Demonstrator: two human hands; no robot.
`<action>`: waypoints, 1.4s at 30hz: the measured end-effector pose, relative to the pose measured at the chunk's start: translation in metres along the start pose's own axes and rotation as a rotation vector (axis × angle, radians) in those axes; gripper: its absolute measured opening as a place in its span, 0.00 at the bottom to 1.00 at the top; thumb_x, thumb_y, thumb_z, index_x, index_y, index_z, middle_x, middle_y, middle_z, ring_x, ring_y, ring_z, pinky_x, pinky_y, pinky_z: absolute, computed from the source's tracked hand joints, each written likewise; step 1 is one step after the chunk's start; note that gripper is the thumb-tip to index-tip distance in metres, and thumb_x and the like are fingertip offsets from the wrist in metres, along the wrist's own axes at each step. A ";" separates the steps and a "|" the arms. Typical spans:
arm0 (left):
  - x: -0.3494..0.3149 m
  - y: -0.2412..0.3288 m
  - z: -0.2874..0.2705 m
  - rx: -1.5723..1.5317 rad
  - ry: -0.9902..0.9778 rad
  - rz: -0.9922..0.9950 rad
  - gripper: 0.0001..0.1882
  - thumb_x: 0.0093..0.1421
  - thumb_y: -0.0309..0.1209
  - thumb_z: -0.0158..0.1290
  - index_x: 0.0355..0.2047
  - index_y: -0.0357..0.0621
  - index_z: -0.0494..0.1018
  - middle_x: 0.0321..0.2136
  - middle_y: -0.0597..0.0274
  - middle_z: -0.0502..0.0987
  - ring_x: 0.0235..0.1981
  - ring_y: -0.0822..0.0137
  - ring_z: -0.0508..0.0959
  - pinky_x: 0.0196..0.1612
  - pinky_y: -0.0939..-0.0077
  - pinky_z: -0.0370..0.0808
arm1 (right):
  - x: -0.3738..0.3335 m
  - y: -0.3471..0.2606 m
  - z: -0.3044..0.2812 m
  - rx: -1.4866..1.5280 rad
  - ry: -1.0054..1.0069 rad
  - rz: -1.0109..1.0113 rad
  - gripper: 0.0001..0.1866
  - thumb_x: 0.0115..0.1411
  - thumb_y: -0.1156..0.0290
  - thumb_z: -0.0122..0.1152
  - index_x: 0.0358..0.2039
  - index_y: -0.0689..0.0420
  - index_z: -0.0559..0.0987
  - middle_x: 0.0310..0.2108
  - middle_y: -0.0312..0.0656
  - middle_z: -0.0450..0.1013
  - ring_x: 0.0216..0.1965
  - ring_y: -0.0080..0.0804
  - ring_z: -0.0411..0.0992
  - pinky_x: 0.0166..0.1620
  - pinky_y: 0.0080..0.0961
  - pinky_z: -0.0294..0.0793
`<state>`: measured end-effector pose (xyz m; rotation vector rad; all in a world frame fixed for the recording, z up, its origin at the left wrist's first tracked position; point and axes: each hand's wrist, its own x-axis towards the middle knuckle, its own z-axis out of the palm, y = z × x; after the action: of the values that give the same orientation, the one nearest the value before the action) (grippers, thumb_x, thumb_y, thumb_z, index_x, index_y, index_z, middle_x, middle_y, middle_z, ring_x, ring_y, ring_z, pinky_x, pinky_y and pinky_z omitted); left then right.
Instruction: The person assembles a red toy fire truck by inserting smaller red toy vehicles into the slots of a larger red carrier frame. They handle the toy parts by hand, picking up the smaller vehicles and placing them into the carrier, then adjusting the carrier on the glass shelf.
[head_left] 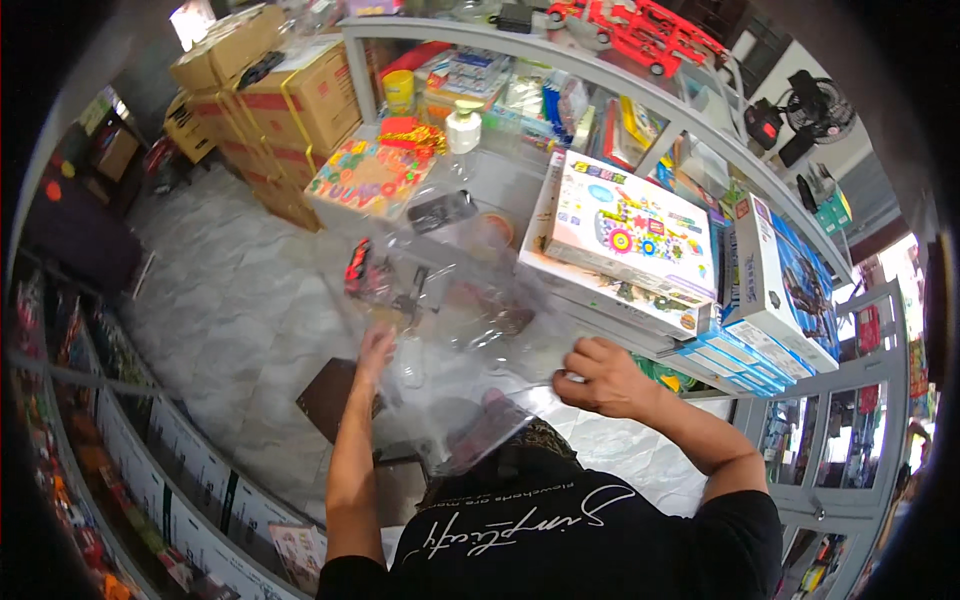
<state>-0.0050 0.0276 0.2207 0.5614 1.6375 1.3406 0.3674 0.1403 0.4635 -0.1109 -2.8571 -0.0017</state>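
Note:
A large clear plastic bag is spread in front of me, its loose edge hanging toward my lap. My left hand is closed on the bag's left side, though the clear film partly blurs its fingers. On the other side, my right hand has curled fingers pinching the bag's right edge. A small red toy car shows beyond my left hand, by the far left part of the plastic; whether it lies inside the bag I cannot tell. Other dark shapes behind the film are too unclear to name.
A glass display counter runs along the far side, with a black phone, a pump bottle and a colourful box there. Boxed toys are stacked at right. Cardboard cartons stand far left; a brown stool is near.

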 end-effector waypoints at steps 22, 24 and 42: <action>0.268 0.107 0.138 1.310 -0.183 0.738 0.48 0.44 0.52 0.67 0.62 0.48 0.60 0.52 0.52 0.66 0.55 0.50 0.64 0.54 0.49 0.60 | -0.111 0.058 -0.039 -0.246 0.075 1.186 0.32 0.39 0.75 0.69 0.50 0.54 0.76 0.49 0.50 0.64 0.51 0.51 0.62 0.49 0.45 0.66; 0.273 0.106 0.136 1.265 -0.193 0.786 0.47 0.44 0.50 0.67 0.61 0.48 0.61 0.50 0.52 0.67 0.54 0.50 0.64 0.54 0.50 0.60 | -0.091 0.060 -0.038 -0.224 0.096 1.323 0.36 0.38 0.78 0.70 0.53 0.53 0.74 0.54 0.51 0.61 0.54 0.52 0.60 0.51 0.46 0.65; 0.237 0.270 0.069 0.836 -0.551 0.781 0.40 0.43 0.45 0.69 0.54 0.41 0.67 0.41 0.43 0.75 0.43 0.45 0.76 0.48 0.53 0.73 | -0.075 0.052 0.003 -0.417 0.220 1.746 0.45 0.42 0.89 0.65 0.62 0.47 0.65 0.65 0.52 0.52 0.65 0.56 0.53 0.64 0.45 0.60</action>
<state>-0.1118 0.3347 0.3879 2.0261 1.4863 0.7805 0.4424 0.1861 0.4389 -2.2661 -1.6126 -0.2175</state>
